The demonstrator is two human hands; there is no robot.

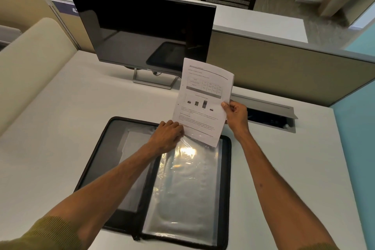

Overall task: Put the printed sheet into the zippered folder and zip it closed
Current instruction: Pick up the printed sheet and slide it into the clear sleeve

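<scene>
A plain white laminate table [60, 128] carries a black zippered folder [95, 160], lying open and flat near its front edge, clear plastic sleeves on its right half. Behind it, towards the rear, a black flat-screen monitor [142, 32] stands on a grey metal frame foot [154, 82]. A grey cable hatch [269, 111] is set into the table at the rear right.

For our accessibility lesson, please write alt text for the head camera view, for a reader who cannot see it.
Two hands hold a printed sheet upright over an open zippered folder on a white desk: the right hand grips its right edge, the left hand its lower left corner at a clear sleeve. A dark monitor stands behind.
</scene>
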